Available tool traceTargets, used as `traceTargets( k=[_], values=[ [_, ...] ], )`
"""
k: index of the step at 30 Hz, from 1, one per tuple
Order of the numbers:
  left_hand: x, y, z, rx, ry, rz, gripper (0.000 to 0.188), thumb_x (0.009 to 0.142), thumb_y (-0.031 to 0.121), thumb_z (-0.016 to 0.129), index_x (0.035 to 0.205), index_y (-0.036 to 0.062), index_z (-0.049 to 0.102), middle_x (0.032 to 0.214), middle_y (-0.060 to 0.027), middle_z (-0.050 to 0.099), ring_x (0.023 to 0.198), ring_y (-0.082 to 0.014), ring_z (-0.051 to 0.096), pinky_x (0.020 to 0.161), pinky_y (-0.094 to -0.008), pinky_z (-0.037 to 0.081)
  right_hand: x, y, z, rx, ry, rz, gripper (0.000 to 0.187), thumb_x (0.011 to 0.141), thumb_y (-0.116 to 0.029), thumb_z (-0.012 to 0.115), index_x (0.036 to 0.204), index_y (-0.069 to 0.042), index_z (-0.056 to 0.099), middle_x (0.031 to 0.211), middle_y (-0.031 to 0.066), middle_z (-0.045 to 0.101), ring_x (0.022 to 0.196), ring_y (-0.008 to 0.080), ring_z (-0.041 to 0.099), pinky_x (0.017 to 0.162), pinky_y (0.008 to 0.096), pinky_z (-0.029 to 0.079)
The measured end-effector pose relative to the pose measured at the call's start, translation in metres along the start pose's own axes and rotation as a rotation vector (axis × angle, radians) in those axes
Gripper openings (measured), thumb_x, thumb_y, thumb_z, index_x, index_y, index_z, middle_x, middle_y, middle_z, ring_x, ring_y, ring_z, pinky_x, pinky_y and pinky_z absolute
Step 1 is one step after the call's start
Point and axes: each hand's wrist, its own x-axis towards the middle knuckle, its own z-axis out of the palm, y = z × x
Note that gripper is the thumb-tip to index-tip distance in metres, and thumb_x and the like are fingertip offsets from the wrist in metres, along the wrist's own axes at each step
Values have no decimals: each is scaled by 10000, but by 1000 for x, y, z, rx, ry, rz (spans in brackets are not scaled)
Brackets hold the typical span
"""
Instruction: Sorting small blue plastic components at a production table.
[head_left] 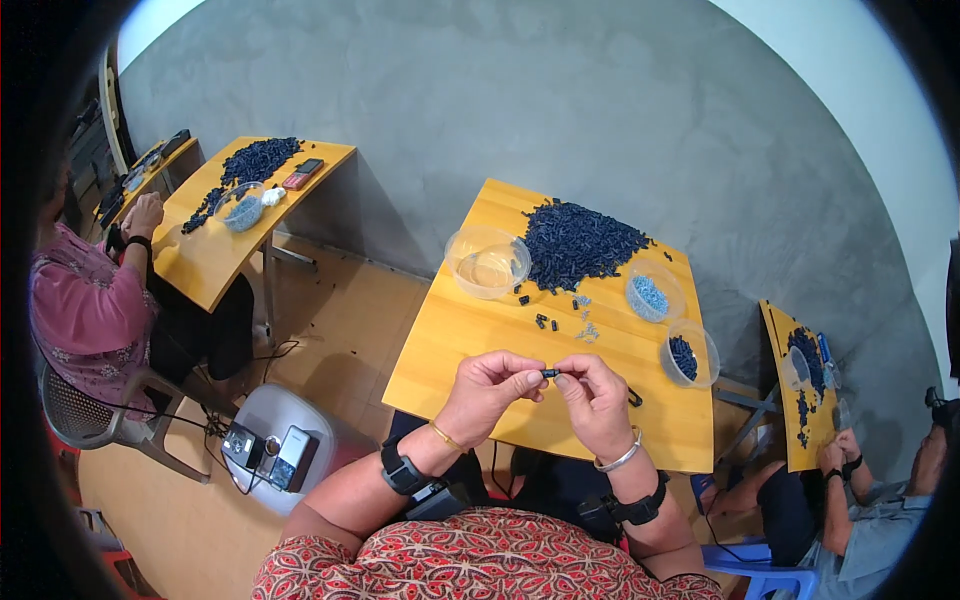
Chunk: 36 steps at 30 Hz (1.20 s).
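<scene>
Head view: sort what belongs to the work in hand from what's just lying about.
Seemingly in use:
small dark part, pinched by left hand and right hand
heap of dark parts
light-blue pieces
small grey pieces

Seemingly just lying about, on the pale container:
phone-like device
black boxy device

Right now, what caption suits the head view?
Left hand and right hand pinch a small dark piece over a yellow table.
</scene>
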Motion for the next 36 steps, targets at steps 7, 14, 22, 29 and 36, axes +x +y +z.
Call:
traceTargets(
  k=[7, 14, 22, 29, 36],
  values=[
    [4, -12, -14, 82, -41, -246, 108, 827, 65, 578, 886, -23, 601, 765, -86, 618, 682, -165, 599, 637, -275, 508, -1, 12, 0, -179, -123, -153, 85, 746, 19, 544, 824, -15, 537, 745, 142, 531, 693, 303, 541, 599, 356, 441],
    [13, -13, -28, -224, -50, -328, 132, 855, 100, 541, 930, 2, 587, 769, -53, 581, 687, -142, 561, 682, -294, 503, -28, 124, -78, -819, -45, 276, 167, 753, -98, 583, 882, 0, 545, 878, 182, 528, 898, 346, 488, 791, 420, 398],
    [14, -5, -37, -322, -51, -301, 165, 868, 143, 525, 951, 12, 580, 761, -42, 564, 711, -126, 547, 718, -296, 492, -49, 156, -71, -853, -95, 420, 221, 683, -44, 632, 852, 2, 498, 873, 211, 510, 876, 375, 475, 766, 426, 397],
    [14, -4, -35, -370, -75, -307, 171, 872, 135, 521, 981, 16, 580, 790, -29, 581, 717, -111, 563, 716, -278, 502, -37, 126, -68, -76, 126, 535, 203, 761, 19, 478, 963, 9, 467, 692, 108, 531, 543, 230, 499, 513, 313, 418],
    [12, -2, -30, -366, -88, -330, 203, 878, 177, 507, 975, 12, 575, 744, -37, 547, 685, -151, 519, 672, -293, 458, -8, 38, -34, 498, -119, 383, 197, 855, -29, 451, 1047, 15, 462, 692, 27, 516, 551, 64, 448, 513, 205, 402]
  ],
)
